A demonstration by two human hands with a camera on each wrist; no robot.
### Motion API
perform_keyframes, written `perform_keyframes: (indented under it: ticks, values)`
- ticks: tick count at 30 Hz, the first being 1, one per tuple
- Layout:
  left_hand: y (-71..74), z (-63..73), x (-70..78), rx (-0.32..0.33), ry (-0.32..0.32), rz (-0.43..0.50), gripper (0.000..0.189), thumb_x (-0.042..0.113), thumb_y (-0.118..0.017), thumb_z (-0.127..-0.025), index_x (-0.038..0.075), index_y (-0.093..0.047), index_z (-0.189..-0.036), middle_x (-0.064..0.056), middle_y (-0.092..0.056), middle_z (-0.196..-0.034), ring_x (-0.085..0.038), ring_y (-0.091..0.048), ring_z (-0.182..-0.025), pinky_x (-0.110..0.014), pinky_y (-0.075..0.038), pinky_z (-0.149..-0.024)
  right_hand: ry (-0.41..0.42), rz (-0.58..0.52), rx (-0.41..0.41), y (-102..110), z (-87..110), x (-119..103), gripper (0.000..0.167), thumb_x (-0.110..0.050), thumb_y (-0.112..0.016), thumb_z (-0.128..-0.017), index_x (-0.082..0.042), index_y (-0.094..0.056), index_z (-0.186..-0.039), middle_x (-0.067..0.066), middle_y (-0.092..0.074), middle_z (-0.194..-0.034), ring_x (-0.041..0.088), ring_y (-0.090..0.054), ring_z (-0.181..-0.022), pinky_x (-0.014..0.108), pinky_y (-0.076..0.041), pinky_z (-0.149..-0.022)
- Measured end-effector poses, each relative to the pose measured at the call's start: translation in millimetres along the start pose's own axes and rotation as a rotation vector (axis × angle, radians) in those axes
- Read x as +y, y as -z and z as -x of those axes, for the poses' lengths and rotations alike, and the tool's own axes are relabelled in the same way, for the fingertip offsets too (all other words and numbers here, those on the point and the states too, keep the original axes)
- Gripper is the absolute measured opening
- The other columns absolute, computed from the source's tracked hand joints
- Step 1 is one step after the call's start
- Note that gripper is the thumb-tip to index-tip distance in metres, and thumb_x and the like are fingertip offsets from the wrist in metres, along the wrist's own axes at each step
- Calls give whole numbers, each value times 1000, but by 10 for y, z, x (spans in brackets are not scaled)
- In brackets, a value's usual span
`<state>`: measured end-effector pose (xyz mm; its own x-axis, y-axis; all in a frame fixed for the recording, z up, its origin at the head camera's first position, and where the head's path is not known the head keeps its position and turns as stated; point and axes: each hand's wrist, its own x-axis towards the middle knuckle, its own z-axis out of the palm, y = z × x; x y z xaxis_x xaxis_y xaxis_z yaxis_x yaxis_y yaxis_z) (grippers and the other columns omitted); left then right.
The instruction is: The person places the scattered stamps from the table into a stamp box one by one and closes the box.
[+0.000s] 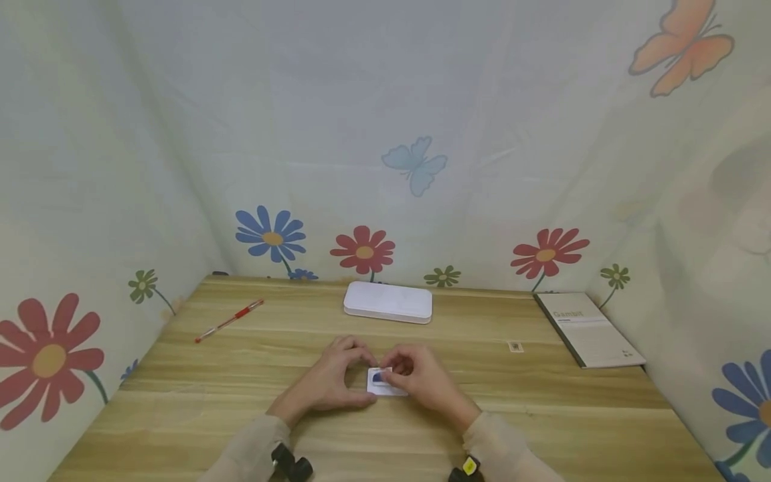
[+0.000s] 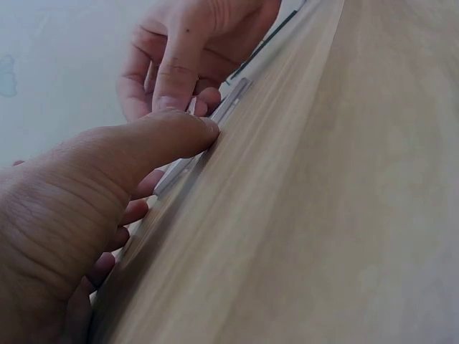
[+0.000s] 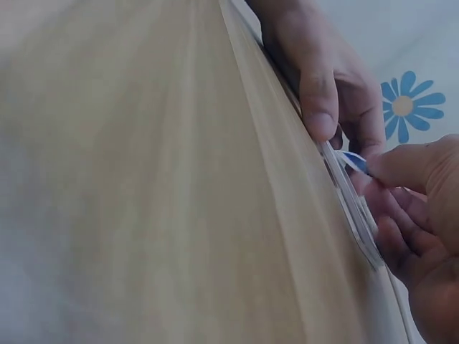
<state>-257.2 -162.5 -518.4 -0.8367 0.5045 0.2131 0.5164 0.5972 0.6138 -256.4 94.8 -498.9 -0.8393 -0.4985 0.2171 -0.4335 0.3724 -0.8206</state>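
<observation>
A small flat white case (image 1: pixel 391 391) with rounded corners lies on the wooden table in front of me. My left hand (image 1: pixel 331 378) holds its left side, thumb at the near edge and fingers at the far edge. From the right, my right hand (image 1: pixel 424 378) pinches a small blue-and-white sticker (image 1: pixel 377 377) between thumb and finger, over the top of the case. In the right wrist view the sticker (image 3: pixel 355 162) bends up from the case's surface at the pinched end. The left wrist view shows my left thumb against the case's thin edge (image 2: pixel 237 97).
Behind the hands lies a white tin-like box (image 1: pixel 388 301). A red pen (image 1: pixel 229 321) is at the left, a small stamp-like piece (image 1: pixel 515 347) at the right, and a notebook (image 1: pixel 587 329) by the right edge. Flowered curtains (image 1: pixel 361 250) enclose the table.
</observation>
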Motion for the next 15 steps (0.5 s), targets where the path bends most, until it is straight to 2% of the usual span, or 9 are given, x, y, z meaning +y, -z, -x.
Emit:
perform_keyframes:
  ticks: [10,15]
  values:
    - [-5,-20,-17,3,-11,-4,47,54,-98,-80,36,-74,-117,13,-58,-132,-17,-47,-131,-57,-44,-116,69,198,37,-57,17,-8,11,-16,-90,-96,-17,-83,-104,-8,-72,-97,12,-61,-81,23,-50,-70]
    - [-10,-25,-17,3,-16,-6,47,54,-98,-80,36,-75,-117,14,-58,-130,-16,-47,-130,-56,-44,-115,75,230,41,-67,28,-7,11,-18,-90,-96,-18,-84,-105,-8,-70,-97,16,-62,-84,25,-49,-73]
